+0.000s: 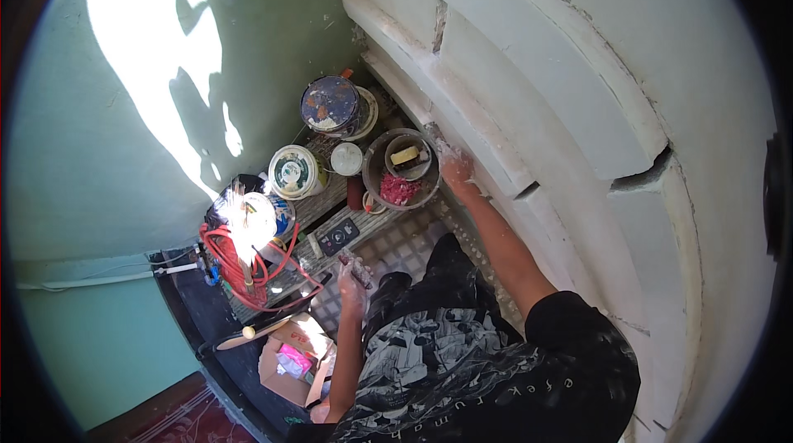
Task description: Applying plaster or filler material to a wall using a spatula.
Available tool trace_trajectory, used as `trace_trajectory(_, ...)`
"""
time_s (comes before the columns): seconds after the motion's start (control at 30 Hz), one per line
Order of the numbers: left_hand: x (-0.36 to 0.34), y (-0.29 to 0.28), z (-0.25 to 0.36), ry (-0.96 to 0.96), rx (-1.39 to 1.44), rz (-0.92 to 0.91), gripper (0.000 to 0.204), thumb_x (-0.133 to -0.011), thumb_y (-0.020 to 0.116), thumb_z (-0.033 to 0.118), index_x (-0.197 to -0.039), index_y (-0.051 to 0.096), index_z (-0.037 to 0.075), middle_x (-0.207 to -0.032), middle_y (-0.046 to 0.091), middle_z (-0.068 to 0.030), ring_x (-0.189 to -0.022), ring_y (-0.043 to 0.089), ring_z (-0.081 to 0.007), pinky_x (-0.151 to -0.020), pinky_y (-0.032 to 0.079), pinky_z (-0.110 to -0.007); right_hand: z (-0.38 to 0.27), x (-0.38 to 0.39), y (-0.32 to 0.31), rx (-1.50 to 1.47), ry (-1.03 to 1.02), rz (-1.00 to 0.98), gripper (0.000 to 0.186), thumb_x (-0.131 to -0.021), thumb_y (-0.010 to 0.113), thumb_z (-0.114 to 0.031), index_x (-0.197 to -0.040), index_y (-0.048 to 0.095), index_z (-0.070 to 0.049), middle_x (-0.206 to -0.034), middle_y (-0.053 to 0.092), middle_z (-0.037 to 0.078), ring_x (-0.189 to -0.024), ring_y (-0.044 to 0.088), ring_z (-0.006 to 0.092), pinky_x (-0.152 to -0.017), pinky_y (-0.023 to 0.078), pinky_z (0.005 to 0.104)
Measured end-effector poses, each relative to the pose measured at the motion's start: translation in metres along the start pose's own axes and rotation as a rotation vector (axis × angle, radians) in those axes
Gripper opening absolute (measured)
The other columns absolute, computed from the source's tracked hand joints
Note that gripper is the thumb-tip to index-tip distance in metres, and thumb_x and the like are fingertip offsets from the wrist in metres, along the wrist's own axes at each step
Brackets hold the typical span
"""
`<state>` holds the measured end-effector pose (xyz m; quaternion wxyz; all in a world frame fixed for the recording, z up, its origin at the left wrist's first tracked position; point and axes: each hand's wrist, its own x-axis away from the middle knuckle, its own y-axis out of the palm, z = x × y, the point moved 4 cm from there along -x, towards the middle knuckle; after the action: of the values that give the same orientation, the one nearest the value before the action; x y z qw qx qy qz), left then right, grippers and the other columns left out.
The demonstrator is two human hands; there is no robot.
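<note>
My left hand (353, 284) is closed on a small, dark, plaster-smeared object (359, 272) beside the wooden plank (273, 282). My right hand (456, 166), coated in white plaster, is at a pale moulded wall ledge (487, 146); its fingers are closed, and whatever they may hold is too small and smeared to name. Left of it sits a grey basin (378, 197) containing pink material (399, 189) and a smaller bowl with a pale yellow block (405, 155). A dark phone-like device (339, 236) lies on the planks.
Paint buckets (293, 172) and a red hose (223, 253) crowd the planks along the green wall (124, 195). At lower left, an open cardboard box (277, 377) and a wooden handle (231, 341) lie on a dark surface. Grey tiled floor (384, 249) shows around my legs.
</note>
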<state>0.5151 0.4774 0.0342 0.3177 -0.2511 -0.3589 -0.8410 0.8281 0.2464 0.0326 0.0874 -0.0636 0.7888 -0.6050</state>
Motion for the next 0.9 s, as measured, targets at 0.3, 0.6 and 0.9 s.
trace_trajectory(0.3, 0.022, -0.018, -0.003, 0.069, 0.090, 0.083, 0.023, -0.091, 0.048, 0.018, -0.112, 0.047, 0.009, -0.096, 0.055, -0.0051, -0.076, 0.055, -0.0195, -0.069, 0.047, -0.034, 0.011, 0.043, -0.006, -0.017, 0.037, -0.151, 0.036, -0.088, 0.045, -0.017, -0.124, 0.051, -0.019, -0.092, 0.061, 0.015, -0.077, 0.064, 0.0313, -0.067, 0.051, 0.0450)
trace_trajectory(0.6, 0.016, -0.032, -0.020, 0.072, 0.124, 0.135, 0.022, -0.091, 0.047, 0.019, -0.111, 0.046, 0.009, -0.096, 0.054, -0.0055, -0.078, 0.055, -0.0214, -0.069, 0.047, -0.037, -0.036, -0.049, 0.021, 0.033, 0.104, -0.144, 0.040, -0.088, 0.044, -0.016, -0.128, 0.048, -0.017, -0.098, 0.063, 0.017, -0.083, 0.064, 0.0318, -0.072, 0.051, 0.0435)
trace_trajectory(0.9, 0.040, -0.022, -0.004, 0.174, 0.203, 0.254, 0.018, -0.091, 0.048, 0.022, -0.103, 0.050, 0.009, -0.093, 0.057, -0.0050, -0.075, 0.055, -0.0202, -0.070, 0.047, -0.034, -0.006, 0.008, 0.008, 0.023, -0.033, -0.112, 0.041, -0.089, 0.044, -0.017, -0.130, 0.046, -0.018, -0.093, 0.062, 0.016, -0.079, 0.064, 0.0323, -0.069, 0.051, 0.0436)
